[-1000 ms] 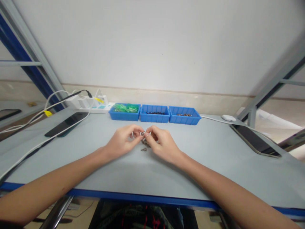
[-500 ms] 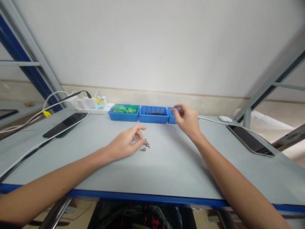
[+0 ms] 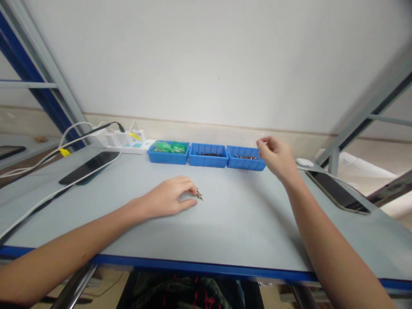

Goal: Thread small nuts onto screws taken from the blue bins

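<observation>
A few small metal pieces (image 3: 200,195) lie on the grey tabletop (image 3: 225,231). My left hand (image 3: 175,196) rests beside them, thumb and fingers apart, its fingertips partly covering the pile. Above the right end of the right-hand blue bin (image 3: 246,165) is my right hand (image 3: 276,156), thumb and index finger pinched together; what they hold, if anything, is too small to name. That bin holds small coppery and silver pieces. Dark small pieces fill the bottom of the middle blue bin (image 3: 208,161). Green plastic bags lie in the left blue bin (image 3: 168,159).
Behind on the left are a white power strip (image 3: 135,148) and cables. A dark phone (image 3: 90,167) lies at the left, another phone (image 3: 337,191) at the right, near a white earbud case (image 3: 304,162). A wall stands behind the bins.
My right hand has moved right, uncovering most of the right-hand bin. My left hand has lowered its fingers over the metal pieces and its thumb has shifted toward me; the separate nearer piece no longer shows.
</observation>
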`<action>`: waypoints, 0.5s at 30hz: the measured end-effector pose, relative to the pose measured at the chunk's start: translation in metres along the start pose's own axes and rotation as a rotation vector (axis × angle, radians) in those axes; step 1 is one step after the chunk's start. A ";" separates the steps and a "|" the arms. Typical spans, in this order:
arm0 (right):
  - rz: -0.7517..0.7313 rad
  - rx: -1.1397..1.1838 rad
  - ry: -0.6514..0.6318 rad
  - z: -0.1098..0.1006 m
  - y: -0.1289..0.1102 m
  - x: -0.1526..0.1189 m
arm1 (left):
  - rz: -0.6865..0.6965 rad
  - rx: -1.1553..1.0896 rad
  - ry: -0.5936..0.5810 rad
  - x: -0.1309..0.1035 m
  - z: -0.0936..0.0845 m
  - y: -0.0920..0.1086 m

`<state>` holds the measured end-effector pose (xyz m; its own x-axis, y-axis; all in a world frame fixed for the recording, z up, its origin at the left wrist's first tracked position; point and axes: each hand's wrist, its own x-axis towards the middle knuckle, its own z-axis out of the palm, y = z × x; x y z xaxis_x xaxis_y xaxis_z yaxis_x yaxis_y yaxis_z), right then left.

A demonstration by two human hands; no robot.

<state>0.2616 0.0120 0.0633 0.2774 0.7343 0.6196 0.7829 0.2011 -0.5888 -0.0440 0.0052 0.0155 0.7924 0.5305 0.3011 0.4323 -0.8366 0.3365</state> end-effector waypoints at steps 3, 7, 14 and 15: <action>-0.187 -0.132 -0.180 0.010 -0.019 -0.012 | -0.008 0.032 -0.066 -0.001 -0.001 0.000; -0.311 -0.182 -0.519 0.011 -0.046 -0.033 | -0.018 0.046 -0.111 -0.001 -0.001 0.000; -0.481 -0.143 -0.793 0.015 -0.077 -0.069 | 0.004 0.086 -0.101 0.000 -0.002 0.001; -0.495 -0.149 -0.802 0.016 -0.078 -0.071 | 0.006 0.090 -0.098 0.000 -0.002 0.001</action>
<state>0.1719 -0.0451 0.0565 -0.5257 0.8249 0.2080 0.7873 0.5643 -0.2484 -0.0445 0.0046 0.0174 0.8312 0.5136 0.2128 0.4612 -0.8508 0.2519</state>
